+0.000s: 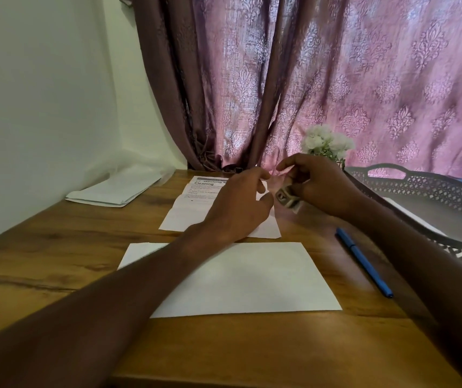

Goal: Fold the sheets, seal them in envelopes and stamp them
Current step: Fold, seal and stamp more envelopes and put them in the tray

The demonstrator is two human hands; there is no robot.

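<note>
A blank white envelope lies flat on the wooden table in front of me. Behind it is a creased printed sheet, partly covered by my left hand. My right hand pinches a small grey-and-white stamp strip just above the sheet's right edge. The left hand's fingers are loosely curved, its thumb tip close beside the strip; I see nothing held in it. What the strip carries is too blurred to read.
A stack of white envelopes lies at the back left by the wall. A blue pen lies to the right of the envelope, beside a grey perforated tray. White flowers stand before the pink curtain.
</note>
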